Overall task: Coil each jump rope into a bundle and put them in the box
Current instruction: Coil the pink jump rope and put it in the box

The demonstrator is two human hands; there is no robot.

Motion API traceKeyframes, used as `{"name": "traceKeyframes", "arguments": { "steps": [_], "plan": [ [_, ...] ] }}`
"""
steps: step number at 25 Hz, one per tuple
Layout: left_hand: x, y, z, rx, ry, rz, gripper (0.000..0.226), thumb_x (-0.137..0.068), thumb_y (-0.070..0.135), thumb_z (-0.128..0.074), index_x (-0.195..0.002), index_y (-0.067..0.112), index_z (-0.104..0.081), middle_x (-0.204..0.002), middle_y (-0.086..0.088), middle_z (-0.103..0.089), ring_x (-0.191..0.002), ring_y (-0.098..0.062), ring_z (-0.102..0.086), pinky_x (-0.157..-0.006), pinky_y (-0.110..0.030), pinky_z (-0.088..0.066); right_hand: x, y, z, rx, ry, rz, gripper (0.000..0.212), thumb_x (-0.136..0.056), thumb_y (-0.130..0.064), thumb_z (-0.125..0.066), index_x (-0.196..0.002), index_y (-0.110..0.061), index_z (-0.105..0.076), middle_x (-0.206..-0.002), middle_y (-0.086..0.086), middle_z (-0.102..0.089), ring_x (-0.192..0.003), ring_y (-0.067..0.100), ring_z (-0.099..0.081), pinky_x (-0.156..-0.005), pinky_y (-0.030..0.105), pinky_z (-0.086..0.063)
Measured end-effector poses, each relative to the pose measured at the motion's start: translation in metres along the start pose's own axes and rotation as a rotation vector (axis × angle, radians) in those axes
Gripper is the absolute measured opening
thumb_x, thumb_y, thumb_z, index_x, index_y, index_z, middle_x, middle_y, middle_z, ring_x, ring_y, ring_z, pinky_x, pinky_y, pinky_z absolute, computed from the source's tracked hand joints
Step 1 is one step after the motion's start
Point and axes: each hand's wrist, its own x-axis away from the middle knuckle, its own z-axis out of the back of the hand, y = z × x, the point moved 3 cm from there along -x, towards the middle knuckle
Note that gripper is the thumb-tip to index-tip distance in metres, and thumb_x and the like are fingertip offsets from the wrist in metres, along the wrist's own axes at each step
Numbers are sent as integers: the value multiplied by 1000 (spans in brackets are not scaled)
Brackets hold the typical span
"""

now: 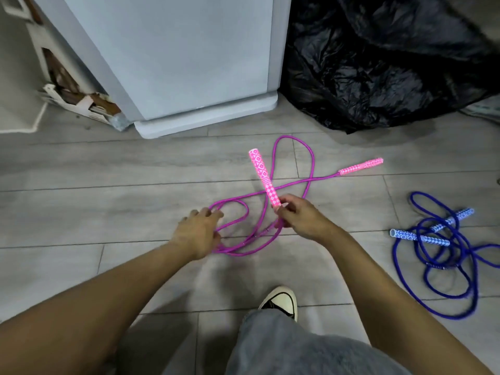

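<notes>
A pink jump rope (295, 185) lies in loose loops on the grey floor. My right hand (300, 220) pinches the lower end of one pink patterned handle (263, 175), which points up and away. The other pink handle (361, 167) lies on the floor to the right. My left hand (198, 234) grips the rope's loops at the left. A blue jump rope (443, 255) with two patterned handles lies tangled at the right, untouched. No box is clearly in view.
A grey cabinet (189, 63) stands straight ahead. A black plastic bag (378, 58) lies at the back right. Torn cardboard (81, 101) and a rug edge are at the left. My shoe (281, 301) and knee are near the bottom.
</notes>
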Motion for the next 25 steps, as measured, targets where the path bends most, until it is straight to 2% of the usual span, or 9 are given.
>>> {"name": "traceKeyframes", "arguments": {
  "steps": [3, 6, 7, 9, 11, 14, 20, 22, 25],
  "plan": [
    [29, 16, 91, 106, 433, -112, 55, -85, 27, -55, -139, 18, -45, -131, -11, -51, -114, -38, -50, -95, -48, -44, 15, -91, 0, 114, -42, 119, 15, -101, -21, -58, -108, -10, -64, -63, -2, -60, -54, 12, -68, -60, 31, -51],
    [85, 14, 155, 34, 701, -188, 67, -78, 30, -62, -142, 23, -42, -139, -7, -47, -120, -34, -46, -98, -48, -40, 44, -173, -21, 225, -88, 233, 23, -99, -33, -60, -107, -14, -69, -62, 1, -68, -55, 8, -65, -57, 19, -46],
    [101, 9, 167, 1, 722, -199, 63, -81, 35, -62, -140, 25, -45, -139, -5, -49, -122, -31, -45, -100, -47, -36, 53, -192, -28, 203, -99, 254, 25, -98, -37, -62, -105, -15, -70, -62, 2, -69, -58, 9, -64, -58, 19, -46],
    [135, -6, 179, -78, 707, -202, 37, -91, 42, -53, -125, 27, -56, -120, 0, -61, -117, -27, -52, -101, -44, -32, 72, -226, -41, 143, -104, 302, 28, -96, -40, -64, -101, -14, -72, -62, 4, -68, -59, 12, -63, -60, 18, -47],
    [169, -26, 187, -28, 676, -203, 29, -99, 46, -44, -115, 26, -57, -103, 0, -65, -102, -27, -58, -90, -40, -36, 88, -254, -49, 104, -98, 348, 25, -95, -35, -68, -100, -11, -72, -60, 5, -65, -57, 15, -60, -58, 20, -47],
    [210, -60, 196, 208, 713, -149, 25, -102, 40, -44, -113, 19, -53, -91, -3, -60, -84, -31, -56, -71, -38, -42, 107, -282, -52, 69, -105, 384, 22, -96, -21, -67, -102, -1, -72, -60, 4, -54, -54, 18, -54, -54, 22, -47],
    [247, -167, 213, 833, 920, 302, 28, -101, 40, -40, -107, 13, -46, -93, -13, -70, -82, -35, -68, -78, -49, -55, 130, -325, -48, 229, 14, 445, 23, -102, -17, -55, -95, -2, -71, -62, 9, -50, -48, 16, -52, -51, 24, -45],
    [260, -181, 212, 960, 874, 239, 16, -100, 27, -45, -113, 16, -46, -87, -12, -71, -75, -27, -70, -77, -47, -56, 130, -333, -43, 212, 103, 437, 22, -102, -16, -55, -90, -7, -71, -61, 11, -42, -47, 18, -40, -48, 25, -35],
    [278, -168, 203, 1333, 586, -23, 32, -95, 0, -51, -123, 16, -52, -88, -15, -70, -73, -26, -66, -83, -51, -56, 130, -366, -50, 76, 182, 462, 22, -102, -20, -55, -89, -13, -72, -61, 7, -30, -51, 17, -23, -43, 23, -20]
  ]
}}
